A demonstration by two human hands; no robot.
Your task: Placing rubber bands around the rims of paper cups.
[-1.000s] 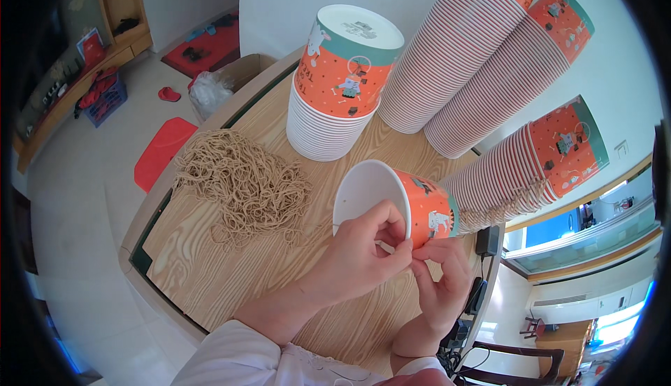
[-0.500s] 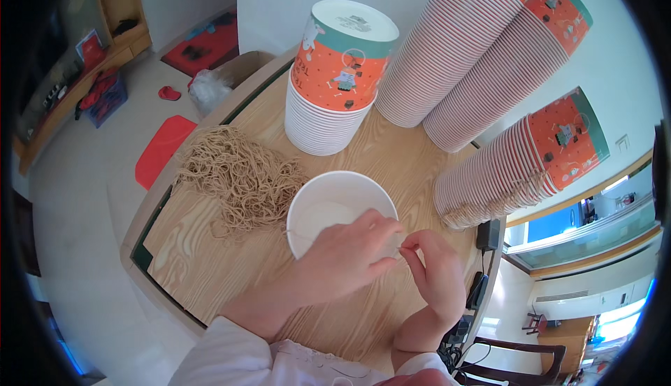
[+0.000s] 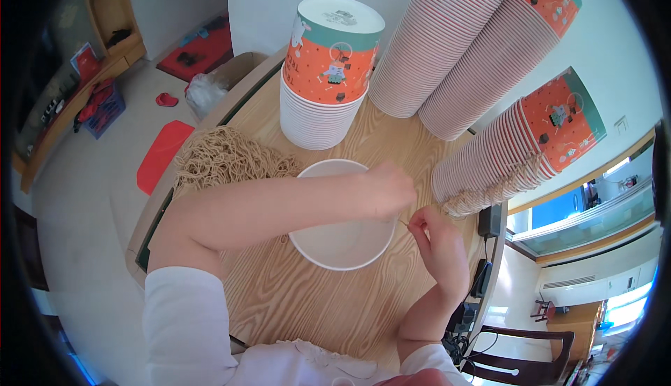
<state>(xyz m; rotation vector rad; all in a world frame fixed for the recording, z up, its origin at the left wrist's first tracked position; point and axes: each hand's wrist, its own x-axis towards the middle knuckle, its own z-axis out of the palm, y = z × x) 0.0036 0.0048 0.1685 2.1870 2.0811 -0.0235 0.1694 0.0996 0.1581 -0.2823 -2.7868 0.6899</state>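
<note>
Pinching string beside white tub

Open tub wht inside; tabletop lt brn w/ wavy grain. From tub: twine pile tan, 10 o'clock; 12 o'clock stack org w/ grn band, cartoon figs, wht lower rims; 2 o'clock stack same org/grn, wht rims; sleeve wht, 8 o'clock

Head-worn fisheye, looking down over wood-grain table from its near edge. Close range: left hand and right hand near mid-view.
</note>
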